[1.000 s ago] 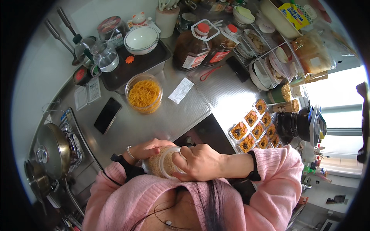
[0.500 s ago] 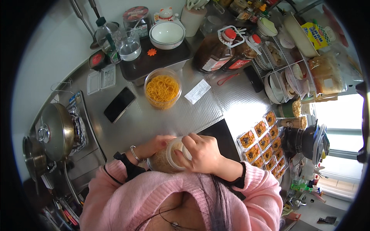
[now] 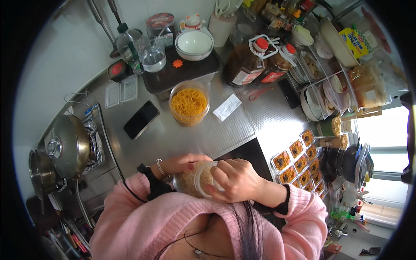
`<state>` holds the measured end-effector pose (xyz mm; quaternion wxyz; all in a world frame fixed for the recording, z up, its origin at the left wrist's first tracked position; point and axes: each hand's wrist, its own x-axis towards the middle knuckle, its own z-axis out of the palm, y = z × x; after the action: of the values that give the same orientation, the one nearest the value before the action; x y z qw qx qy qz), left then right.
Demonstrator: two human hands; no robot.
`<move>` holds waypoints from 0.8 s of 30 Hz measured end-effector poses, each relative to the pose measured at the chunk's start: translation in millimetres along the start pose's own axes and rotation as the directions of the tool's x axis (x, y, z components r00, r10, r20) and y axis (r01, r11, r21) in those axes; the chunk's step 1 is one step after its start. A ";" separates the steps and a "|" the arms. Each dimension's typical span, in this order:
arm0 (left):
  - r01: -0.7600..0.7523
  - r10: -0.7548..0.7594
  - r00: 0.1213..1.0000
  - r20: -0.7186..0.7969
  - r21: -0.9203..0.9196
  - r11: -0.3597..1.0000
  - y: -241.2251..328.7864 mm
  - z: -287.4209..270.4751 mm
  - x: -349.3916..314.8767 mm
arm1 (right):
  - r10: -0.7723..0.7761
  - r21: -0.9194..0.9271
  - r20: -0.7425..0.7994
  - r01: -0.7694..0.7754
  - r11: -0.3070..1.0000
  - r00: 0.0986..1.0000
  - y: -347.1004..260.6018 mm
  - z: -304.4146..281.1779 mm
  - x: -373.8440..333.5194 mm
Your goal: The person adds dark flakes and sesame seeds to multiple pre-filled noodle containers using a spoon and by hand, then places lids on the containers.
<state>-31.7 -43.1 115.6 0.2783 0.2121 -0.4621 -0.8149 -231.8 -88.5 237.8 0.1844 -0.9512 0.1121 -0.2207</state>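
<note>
Close to my chest is a clear plastic jar point(image 3: 186, 183), tilted on its side, with tan granules inside and a pale lid point(image 3: 199, 178) toward the right. My left hand point(image 3: 190, 162) is wrapped round the far side of its body, a bangle at the wrist. Over the lid end, the fingers of my right hand point(image 3: 236, 180) are curled and hide part of it. Beyond the jar, a round clear tub point(image 3: 189, 106) of yellow noodles stands on the steel counter point(image 3: 190, 141).
A black phone point(image 3: 141, 120) lies left of the tub, a paper slip point(image 3: 227, 107) right of it. Several filled clear boxes point(image 3: 299, 164) sit at the right. Behind stand a white bowl point(image 3: 194, 44) and large dark bottles point(image 3: 245, 65). A lidded pan point(image 3: 67, 147) is at the left.
The whole view has shifted slightly, so the counter things appear a little further right. Both hands keep their hold on the jar and its lid.
</note>
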 end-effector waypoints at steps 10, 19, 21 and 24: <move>0.032 -0.028 0.999 -0.022 0.240 0.970 20.8 6.4 -0.5 | 0.629 0.081 0.331 -0.686 0.723 0.703 -22.4 -18.2 -15.3; -0.041 0.041 0.999 0.002 -0.002 0.999 4.9 6.1 -0.8 | 0.513 0.449 0.272 -0.579 0.681 0.814 -20.3 -34.5 -52.8; -0.074 0.071 0.996 0.050 0.068 0.995 3.5 -0.3 2.4 | 0.529 0.465 0.285 -0.598 0.653 0.800 -12.1 -30.1 -53.9; -0.021 0.024 1.000 0.019 -0.134 0.991 0.5 -6.3 1.0 | 0.609 0.643 0.193 -0.568 0.513 0.769 8.2 -18.5 -55.3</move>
<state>-28.6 -48.0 112.9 0.2962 0.1794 -0.4114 -0.8432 -289.9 -85.2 229.0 0.5731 -0.7164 0.3456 -0.1970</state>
